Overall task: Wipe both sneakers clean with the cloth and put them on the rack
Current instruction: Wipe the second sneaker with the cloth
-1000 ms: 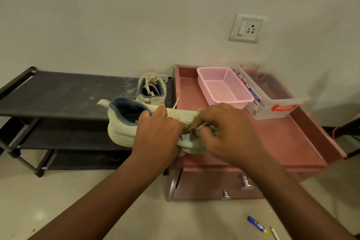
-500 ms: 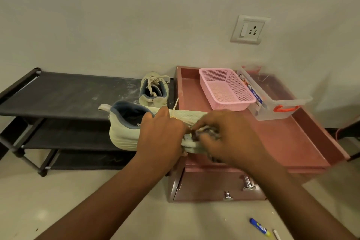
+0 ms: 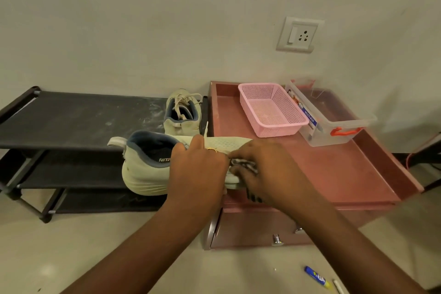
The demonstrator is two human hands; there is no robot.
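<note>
Sideways in mid-air, the held sneaker (image 3: 148, 169) hangs over the front left corner of the reddish surface (image 3: 334, 174), with its heel toward the rack (image 3: 71, 119). It is pale cream-green knit with a ribbed sole, a blue-grey collar and a heel tab. The left hand (image 3: 198, 169) is clamped around its middle and covers the end of the lettering "NITR". The right hand (image 3: 269, 169) has its fingers curled on a dark patterned cloth (image 3: 243, 163), pressing it against the forepart. The second sneaker (image 3: 182, 112) stands on the rack's top shelf at the right end, heel toward the camera and laces loose.

On the surface a pink mesh basket (image 3: 272, 110) shows its perforated bottom. Just beside it stands a clear box (image 3: 334, 124) with an orange-red latch; its contents cannot be made out.

Most of the cloth and the held sneaker's toe are hidden under the hands.
</note>
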